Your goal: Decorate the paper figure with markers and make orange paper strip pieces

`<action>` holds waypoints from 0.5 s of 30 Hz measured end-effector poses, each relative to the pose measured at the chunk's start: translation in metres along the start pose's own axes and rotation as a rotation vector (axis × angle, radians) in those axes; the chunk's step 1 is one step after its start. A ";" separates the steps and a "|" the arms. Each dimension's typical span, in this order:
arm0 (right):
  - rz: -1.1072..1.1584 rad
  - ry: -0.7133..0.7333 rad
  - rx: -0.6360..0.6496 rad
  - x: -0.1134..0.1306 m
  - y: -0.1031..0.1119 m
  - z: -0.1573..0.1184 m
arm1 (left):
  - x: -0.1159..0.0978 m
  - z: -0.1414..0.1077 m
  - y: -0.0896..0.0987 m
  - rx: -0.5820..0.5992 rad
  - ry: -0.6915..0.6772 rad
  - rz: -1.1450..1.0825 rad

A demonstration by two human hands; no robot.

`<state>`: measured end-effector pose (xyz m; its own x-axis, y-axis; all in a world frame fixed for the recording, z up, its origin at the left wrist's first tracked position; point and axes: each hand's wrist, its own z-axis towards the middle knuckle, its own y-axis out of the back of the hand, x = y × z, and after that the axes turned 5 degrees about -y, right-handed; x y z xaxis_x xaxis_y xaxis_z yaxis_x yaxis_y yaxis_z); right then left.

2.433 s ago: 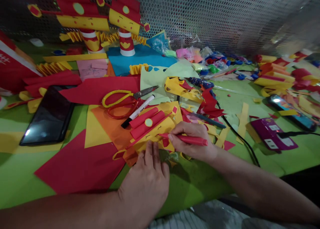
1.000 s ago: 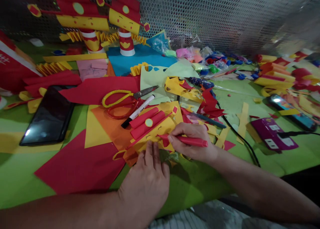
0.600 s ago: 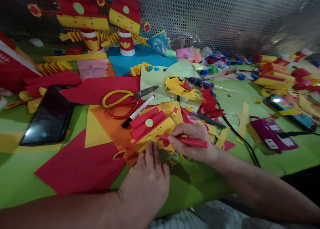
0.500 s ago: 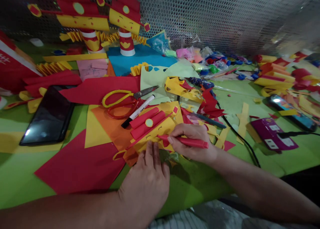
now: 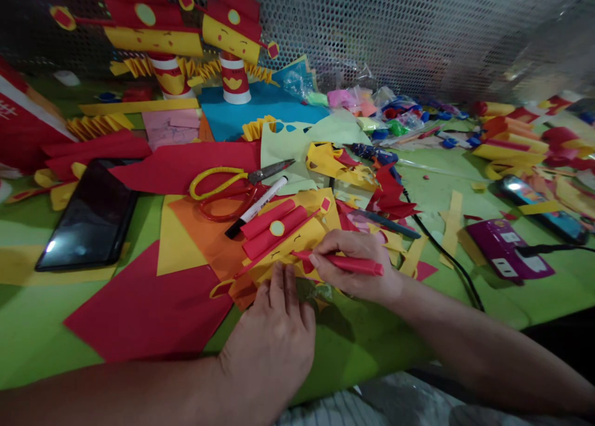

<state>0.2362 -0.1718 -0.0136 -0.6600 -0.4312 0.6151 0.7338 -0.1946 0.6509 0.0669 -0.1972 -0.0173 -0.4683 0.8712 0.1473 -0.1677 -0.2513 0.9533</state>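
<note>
A paper figure head (image 5: 292,245) lies in front of me, a yellow roll with drawn closed eyes under a red rolled-paper hat (image 5: 275,229). My left hand (image 5: 274,339) rests on its lower edge with fingers stretched out flat, pressing it down. Pinched in my right hand (image 5: 357,266) is a red marker (image 5: 346,263), its tip touching the yellow face between the eyes. Just behind the hat are a white marker with a black cap (image 5: 257,206) and scissors (image 5: 232,187) with one yellow and one red handle.
Two finished-looking paper figures (image 5: 235,79) stand at the back on blue paper (image 5: 274,106). A black phone (image 5: 88,218) lies left. On the right are a purple box (image 5: 509,249) with a black cable and another phone (image 5: 542,209). Paper scraps (image 5: 453,218) and red sheets (image 5: 153,308) cover the green table.
The back end of the red marker has shifted slightly left, its tip staying on the face. My left hand has stayed in place.
</note>
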 end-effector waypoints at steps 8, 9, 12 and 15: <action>0.025 -0.003 0.003 -0.003 0.000 -0.001 | 0.000 -0.002 0.000 0.006 -0.003 0.013; 0.029 0.001 0.000 -0.003 0.000 -0.001 | 0.000 -0.002 -0.001 0.009 -0.003 0.015; 0.031 0.008 -0.008 -0.003 0.001 0.000 | 0.000 -0.003 -0.002 0.019 -0.006 0.019; 0.022 0.005 -0.013 -0.003 0.000 0.000 | 0.000 -0.003 -0.002 0.027 -0.007 0.018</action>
<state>0.2387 -0.1706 -0.0153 -0.6427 -0.4398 0.6274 0.7504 -0.1962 0.6312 0.0642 -0.1979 -0.0204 -0.4652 0.8695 0.1661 -0.1361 -0.2557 0.9571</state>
